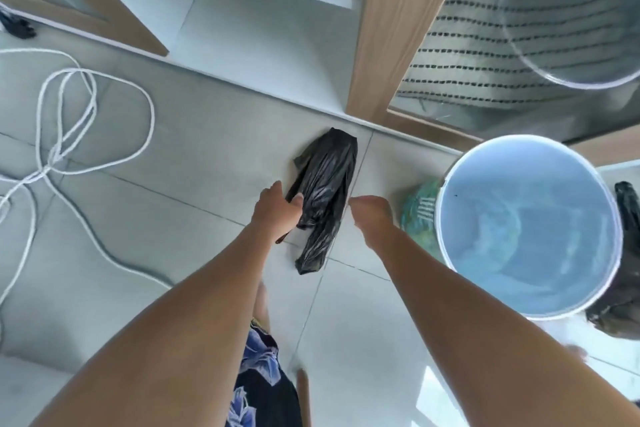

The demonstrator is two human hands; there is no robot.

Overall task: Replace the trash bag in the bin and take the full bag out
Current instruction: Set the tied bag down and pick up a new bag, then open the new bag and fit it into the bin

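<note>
A crumpled black trash bag (323, 198) lies on the grey floor tiles in the middle of the head view. My left hand (277, 210) is at the bag's left edge, fingers closed on a fold of it. My right hand (372, 215) hovers just right of the bag with fingers curled; whether it touches the bag is unclear. To the right stands a round white bin (526, 225) with a pale blue inside and nothing in it. A dark full bag (620, 298) sits partly hidden behind the bin's right side.
A green printed bag (419, 215) lies between my right hand and the bin. White cord (65, 107) loops over the floor at the left. A wooden door frame (394, 28) and a white threshold run behind the black bag. My feet are at the bottom.
</note>
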